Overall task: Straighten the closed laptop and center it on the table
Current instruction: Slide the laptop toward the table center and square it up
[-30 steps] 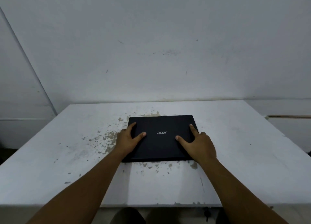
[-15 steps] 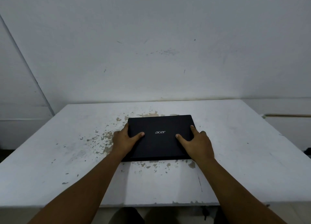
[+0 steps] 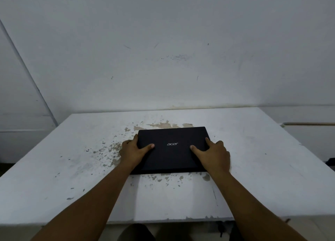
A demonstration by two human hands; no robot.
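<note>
A closed black laptop (image 3: pixel 172 153) with a silver logo lies flat near the middle of the white table (image 3: pixel 262 177), its edges roughly parallel to the table's front edge. My left hand (image 3: pixel 133 151) grips its left edge, thumb on the lid and fingers curled over the side. My right hand (image 3: pixel 213 154) holds the right edge, thumb and forefinger spread on the lid, the other fingers down the side.
The table's white paint is chipped around the laptop, with brown patches (image 3: pixel 163 125) behind it. A white wall (image 3: pixel 163 59) rises right behind the table's far edge. A ledge (image 3: pixel 308 124) runs at the right.
Both hands have slid the laptop slightly away from me and a little left; my left fingers have moved from the lid to wrap around its left edge.
</note>
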